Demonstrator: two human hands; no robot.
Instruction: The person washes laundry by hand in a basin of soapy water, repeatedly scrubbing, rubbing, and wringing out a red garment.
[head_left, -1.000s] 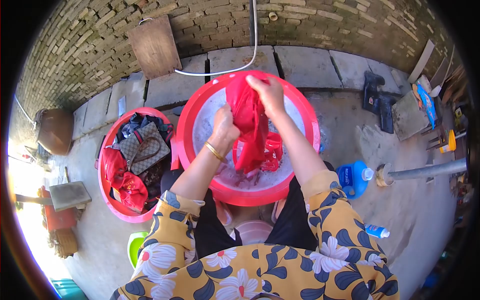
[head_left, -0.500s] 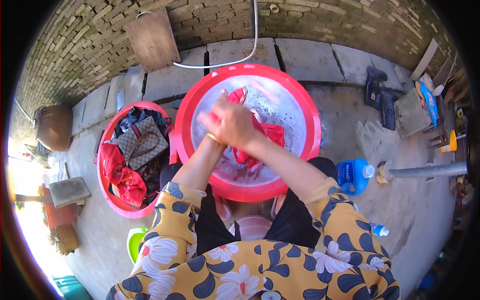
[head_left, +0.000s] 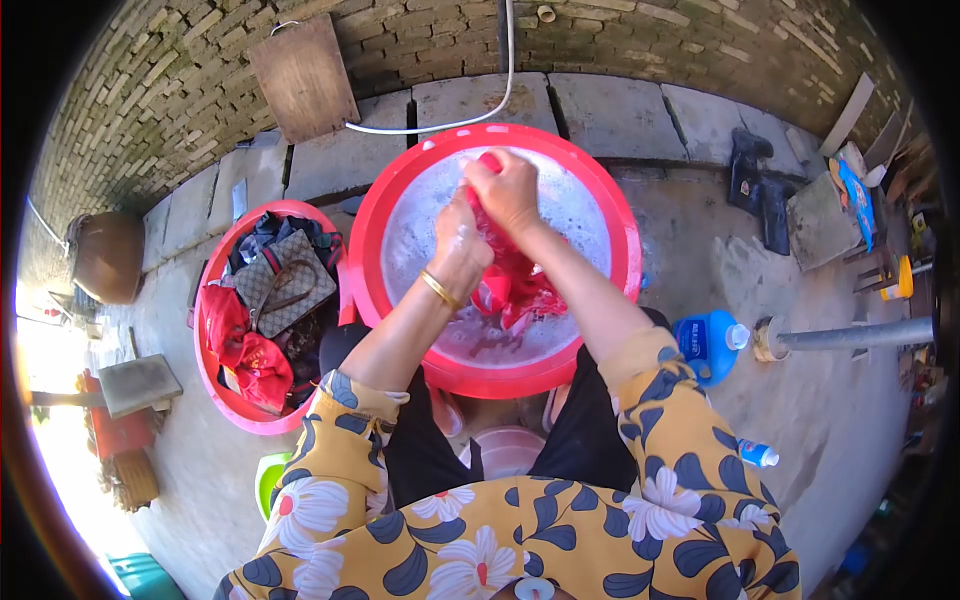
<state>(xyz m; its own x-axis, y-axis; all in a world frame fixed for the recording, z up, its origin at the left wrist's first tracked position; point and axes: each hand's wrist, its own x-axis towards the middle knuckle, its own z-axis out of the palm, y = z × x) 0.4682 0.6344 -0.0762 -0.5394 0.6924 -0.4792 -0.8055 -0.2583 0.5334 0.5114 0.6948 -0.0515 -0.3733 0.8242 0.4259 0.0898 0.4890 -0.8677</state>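
Observation:
A red garment [head_left: 512, 280] hangs from my two hands over the soapy water in a large red basin [head_left: 627, 240]. My left hand [head_left: 462, 243], below a gold bracelet [head_left: 440, 289], is closed around the upper part of the cloth. Just beside it and slightly higher, my right hand [head_left: 512, 188] grips the same garment, with a bit of red showing above the fingers. The garment's lower folds rest in the suds [head_left: 415, 230]. Part of the bunched fabric is hidden by my fingers.
Left of the basin stands a pink tub [head_left: 205, 345] with a patterned bag [head_left: 290, 285], a red cloth [head_left: 240, 350] and dark clothes. A blue detergent bottle [head_left: 705, 350] and a metal pole [head_left: 850, 340] are to the right. Dark boots [head_left: 770, 200] lie near the wall.
My hands were crossed and blurred over the basin. Now they have come apart side by side, the right one moving up and right, and the red garment shows between them.

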